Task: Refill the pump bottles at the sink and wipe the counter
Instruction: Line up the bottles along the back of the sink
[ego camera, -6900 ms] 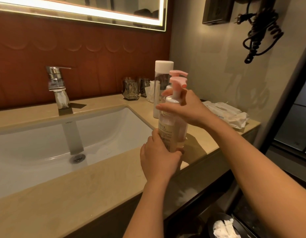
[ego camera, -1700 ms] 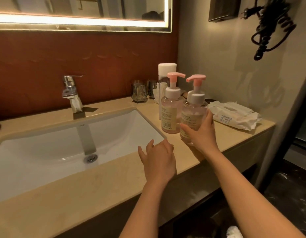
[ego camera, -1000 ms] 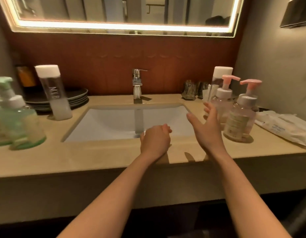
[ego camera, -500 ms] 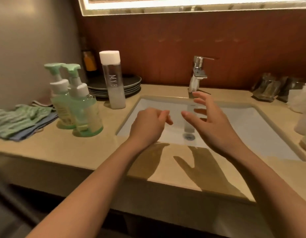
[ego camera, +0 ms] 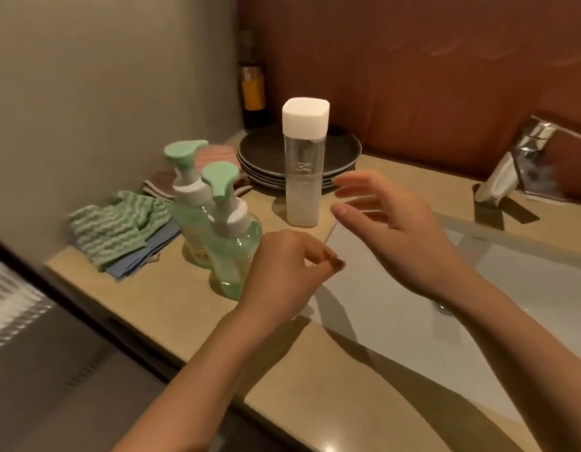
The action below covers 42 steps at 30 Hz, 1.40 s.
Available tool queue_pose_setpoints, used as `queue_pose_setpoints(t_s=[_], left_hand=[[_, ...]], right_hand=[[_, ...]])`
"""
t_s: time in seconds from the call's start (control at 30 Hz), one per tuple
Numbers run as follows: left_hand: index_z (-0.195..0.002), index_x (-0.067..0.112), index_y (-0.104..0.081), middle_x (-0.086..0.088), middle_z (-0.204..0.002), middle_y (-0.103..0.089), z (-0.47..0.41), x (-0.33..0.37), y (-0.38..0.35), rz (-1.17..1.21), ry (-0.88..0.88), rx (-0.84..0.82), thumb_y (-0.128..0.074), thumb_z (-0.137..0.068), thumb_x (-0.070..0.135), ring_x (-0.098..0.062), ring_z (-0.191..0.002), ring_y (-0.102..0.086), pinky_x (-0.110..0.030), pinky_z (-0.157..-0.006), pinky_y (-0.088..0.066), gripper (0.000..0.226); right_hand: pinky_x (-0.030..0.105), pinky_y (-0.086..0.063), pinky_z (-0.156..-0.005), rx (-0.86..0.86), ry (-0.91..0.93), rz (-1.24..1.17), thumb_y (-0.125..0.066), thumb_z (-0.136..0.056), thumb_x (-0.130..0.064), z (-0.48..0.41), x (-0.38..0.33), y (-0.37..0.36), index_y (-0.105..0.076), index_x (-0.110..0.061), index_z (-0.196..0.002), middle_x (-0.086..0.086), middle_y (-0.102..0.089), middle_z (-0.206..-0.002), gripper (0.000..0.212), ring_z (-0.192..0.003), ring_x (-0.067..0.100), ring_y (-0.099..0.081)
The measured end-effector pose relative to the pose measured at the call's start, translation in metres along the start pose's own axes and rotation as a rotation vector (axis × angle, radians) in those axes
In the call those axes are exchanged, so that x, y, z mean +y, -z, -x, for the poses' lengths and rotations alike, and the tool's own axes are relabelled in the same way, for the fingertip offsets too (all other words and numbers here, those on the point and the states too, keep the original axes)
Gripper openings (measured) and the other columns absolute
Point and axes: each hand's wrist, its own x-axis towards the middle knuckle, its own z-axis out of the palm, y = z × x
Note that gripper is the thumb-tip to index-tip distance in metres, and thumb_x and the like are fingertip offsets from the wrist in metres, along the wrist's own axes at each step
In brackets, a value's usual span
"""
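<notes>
Since the two green pump bottles, the nearer green pump bottle (ego camera: 233,246) and the farther green pump bottle (ego camera: 188,208), stand upright and touching on the counter (ego camera: 145,308) left of the sink (ego camera: 497,282), they look like the next ones to be refilled. Both are clear plastic. The nearer one shows only a low level of green liquid, so it is likely light and easy to tip. The walls are probably smooth and slick if wet. The best hold looks to be around the round body with one hand while the other turns the white collar under the pump head, not the thin spout. The tall clear refill bottle (ego camera: 304,181) with the white cap stands behind them, just in front of a stack of dark plates (ego camera: 266,158). It is rigid and narrow, probably top-heavy, and should be gripped mid-body. The left hand (ego camera: 282,272) hovers just beside the nearer pump bottle with its fingers curled in and nothing in them. Whether it touches the bottle cannot be told. The right hand (ego camera: 400,230) hangs over the sink's left edge with its fingers spread wide. It is empty, near the refill bottle but apart from it. Folded striped cloths (ego camera: 116,230) lie at the counter's far left and the faucet (ego camera: 517,158) is at the right.
</notes>
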Motion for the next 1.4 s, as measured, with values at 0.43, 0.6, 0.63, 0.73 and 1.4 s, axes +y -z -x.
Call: queue_pose_setpoints(t_s=[0.43, 0.6, 0.63, 0.73, 1.4], left_hand=[[-0.050, 0.016, -0.040, -0.002, -0.050, -0.040, 0.019, -0.069, 0.124, -0.207, 0.427, -0.372, -0.066, -0.078, 0.049, -0.018, -0.052, -0.044, -0.029, -0.056, -0.035, 0.050], [-0.073, 0.016, -0.046, 0.002, -0.067, -0.052, -0.005, -0.073, 0.151, -0.150, 0.432, 0.093, -0.064, -0.081, 0.049, -0.020, -0.068, -0.055, -0.033, -0.061, -0.042, 0.038], [-0.083, 0.018, -0.047, 0.003, -0.077, -0.053, -0.011, -0.071, 0.152, -0.104, 0.400, 0.151, -0.067, -0.080, 0.046, -0.019, -0.075, -0.055, -0.034, -0.064, -0.043, 0.034], [-0.109, 0.024, -0.045, 0.005, -0.109, -0.048, -0.028, -0.072, 0.145, 0.089, 0.306, 0.174, -0.076, -0.074, 0.031, -0.015, -0.097, -0.050, -0.029, -0.075, -0.041, 0.048], [-0.109, 0.023, -0.058, 0.014, -0.099, -0.060, -0.038, -0.064, 0.098, 0.303, 0.242, 0.236, -0.084, -0.065, 0.011, -0.004, -0.093, -0.052, -0.010, -0.069, -0.039, 0.053]], right_hand=[[0.001, -0.036, -0.074, -0.185, -0.157, -0.015, -0.079, -0.072, -0.035, -0.037, -0.061, -0.076, -0.048, -0.041, -0.114, -0.026, -0.052, -0.108, 0.053, -0.096, -0.009, -0.049], [0.013, -0.034, -0.078, -0.036, -0.189, 0.028, -0.082, -0.069, -0.028, -0.041, -0.073, -0.100, -0.050, -0.035, -0.116, -0.018, -0.048, -0.106, 0.058, -0.098, 0.001, -0.043], [0.019, -0.033, -0.081, -0.028, -0.204, 0.090, -0.082, -0.068, -0.031, -0.041, -0.072, -0.103, -0.053, -0.031, -0.119, -0.016, -0.047, -0.107, 0.059, -0.100, 0.004, -0.043], [0.028, -0.033, -0.084, 0.021, -0.240, 0.240, -0.082, -0.065, -0.041, -0.038, -0.063, -0.115, -0.056, -0.024, -0.123, -0.010, -0.051, -0.111, 0.066, -0.107, 0.016, -0.043], [0.005, -0.035, -0.068, 0.238, -0.340, 0.018, -0.087, -0.058, -0.037, -0.023, -0.028, -0.093, -0.060, -0.024, -0.101, -0.010, -0.055, -0.093, 0.052, -0.083, 0.001, -0.051]])
